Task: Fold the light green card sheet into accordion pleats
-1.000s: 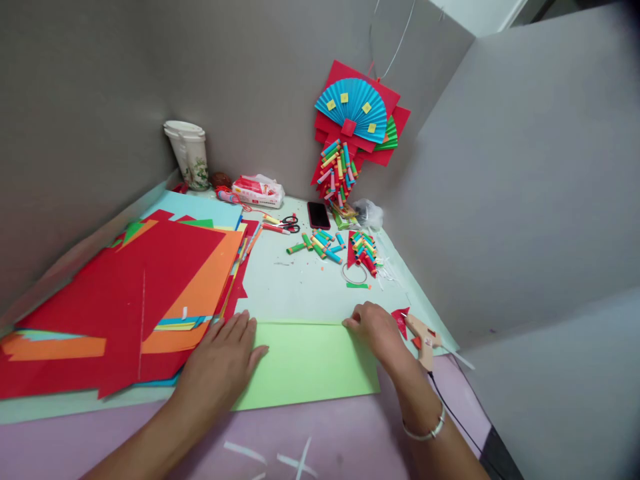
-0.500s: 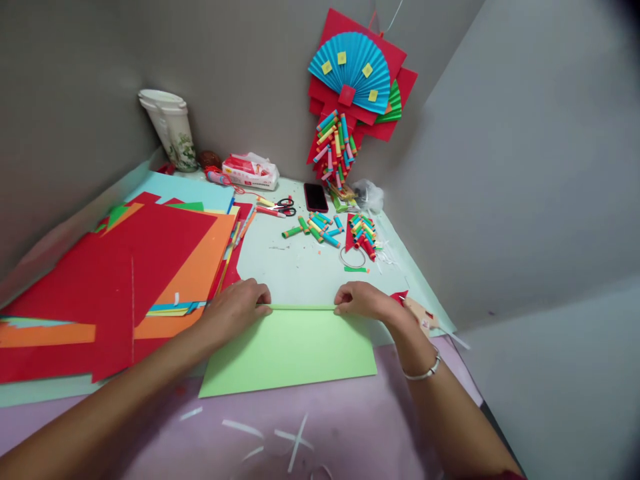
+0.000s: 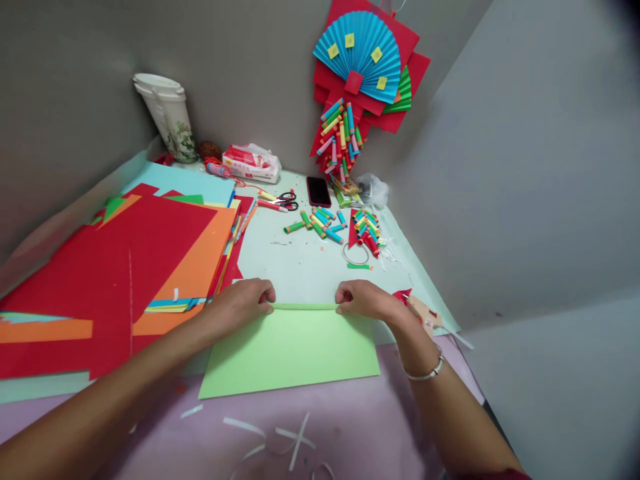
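A light green sheet of paper (image 3: 293, 353) lies across the near edge of the pale work surface. Its far edge is turned into a narrow fold or roll between my hands. My left hand (image 3: 250, 300) pinches that edge at its left end, thumb and fingers together. At the right end my right hand (image 3: 357, 299) pinches the same edge, with a silver bangle on the wrist. Beyond the hands lie several small coloured paper tubes (image 3: 320, 225), and a red piece with tubes on it (image 3: 366, 232) is beside them.
Coloured card sheets (image 3: 115, 267) are piled at left. Scissors (image 3: 287, 201), a phone (image 3: 319, 192), a tissue pack (image 3: 251, 163) and cups (image 3: 170, 120) stand or lie at the back. A glue gun (image 3: 424, 312) is at right; a fan decoration (image 3: 360, 57) hangs on the wall.
The camera view has shifted slightly. Both hands keep their pinch on the green paper's far edge, with little visible movement.
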The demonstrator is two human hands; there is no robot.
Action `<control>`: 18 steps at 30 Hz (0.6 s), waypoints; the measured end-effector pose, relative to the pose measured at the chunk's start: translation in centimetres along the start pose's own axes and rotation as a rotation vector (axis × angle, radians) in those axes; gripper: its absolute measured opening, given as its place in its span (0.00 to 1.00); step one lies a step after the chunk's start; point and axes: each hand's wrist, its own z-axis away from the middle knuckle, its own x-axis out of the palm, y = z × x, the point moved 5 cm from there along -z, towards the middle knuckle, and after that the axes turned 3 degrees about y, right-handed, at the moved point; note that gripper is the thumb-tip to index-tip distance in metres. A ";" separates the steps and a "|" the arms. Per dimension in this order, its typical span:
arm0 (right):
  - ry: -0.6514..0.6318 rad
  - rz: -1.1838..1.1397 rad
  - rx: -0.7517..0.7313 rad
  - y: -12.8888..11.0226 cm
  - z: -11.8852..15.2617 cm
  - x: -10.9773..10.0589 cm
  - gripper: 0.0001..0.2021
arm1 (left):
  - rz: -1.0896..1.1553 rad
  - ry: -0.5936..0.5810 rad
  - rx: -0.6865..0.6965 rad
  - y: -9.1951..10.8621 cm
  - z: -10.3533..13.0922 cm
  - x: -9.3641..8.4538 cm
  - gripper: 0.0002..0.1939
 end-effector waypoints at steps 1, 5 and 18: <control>-0.003 0.002 -0.011 0.0 0.0 0.0 0.06 | 0.004 -0.002 0.006 0.0 0.0 0.0 0.09; 0.009 0.017 -0.071 -0.7 1.0 -0.8 0.03 | 0.018 0.025 0.036 0.5 0.7 -1.0 0.09; 1.148 0.404 -0.661 -6.9 12.8 -3.7 0.10 | -0.356 0.901 0.670 5.3 12.4 -6.5 0.11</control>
